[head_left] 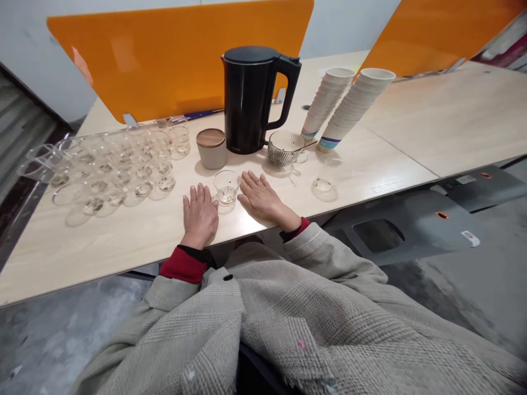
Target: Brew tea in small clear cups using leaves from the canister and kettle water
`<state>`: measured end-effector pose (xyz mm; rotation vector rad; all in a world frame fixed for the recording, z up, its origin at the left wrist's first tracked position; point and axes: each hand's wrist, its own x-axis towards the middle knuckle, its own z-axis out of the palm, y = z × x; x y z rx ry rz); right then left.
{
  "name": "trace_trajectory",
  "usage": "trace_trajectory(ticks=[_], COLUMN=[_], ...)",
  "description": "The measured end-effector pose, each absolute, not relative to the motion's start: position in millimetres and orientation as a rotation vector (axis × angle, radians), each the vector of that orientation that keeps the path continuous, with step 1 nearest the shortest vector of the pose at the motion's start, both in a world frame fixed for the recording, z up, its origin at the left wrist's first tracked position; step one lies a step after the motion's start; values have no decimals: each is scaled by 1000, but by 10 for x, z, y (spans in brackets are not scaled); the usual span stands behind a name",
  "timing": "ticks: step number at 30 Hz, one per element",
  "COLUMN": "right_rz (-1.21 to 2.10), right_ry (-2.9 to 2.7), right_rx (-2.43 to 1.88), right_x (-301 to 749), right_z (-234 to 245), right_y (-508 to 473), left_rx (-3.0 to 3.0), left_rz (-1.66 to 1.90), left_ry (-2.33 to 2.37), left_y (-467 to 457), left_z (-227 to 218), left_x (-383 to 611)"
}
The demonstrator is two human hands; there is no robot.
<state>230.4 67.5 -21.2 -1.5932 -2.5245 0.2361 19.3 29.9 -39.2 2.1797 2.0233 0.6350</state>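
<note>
Between my two hands a small clear glass cup [225,189] stands on the table, with dark bits like tea leaves at its bottom. My left hand [199,215] lies flat, palm down, just left of the cup. On the cup's other side my right hand [261,196] rests palm down with its fingers stretched out. Behind the cup is a grey canister [211,153] with a wooden lid. A ribbed glass cup [284,149] with a thin stick or spoon in it sits beyond my right hand. A small round glass piece [323,186] lies to the right.
Rows of similar glass cups [119,170] crowd the table's left. A black electric kettle [247,104] stands at the back before an orange divider [164,66]. Two tall paper cup stacks [354,107] lean at the right. Grey chairs [415,219] sit against the table's front edge.
</note>
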Motion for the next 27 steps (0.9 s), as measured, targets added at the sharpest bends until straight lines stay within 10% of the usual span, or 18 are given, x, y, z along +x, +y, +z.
trace_trajectory(ticks=[27], right_rz=[191], right_ry=[-2581], right_rx=[-1662], right_x=[2281], right_z=[-184], right_y=[677], left_rx=[2254], left_rz=[74], left_ry=[2147], left_y=[177], left_z=[-81], left_x=[294])
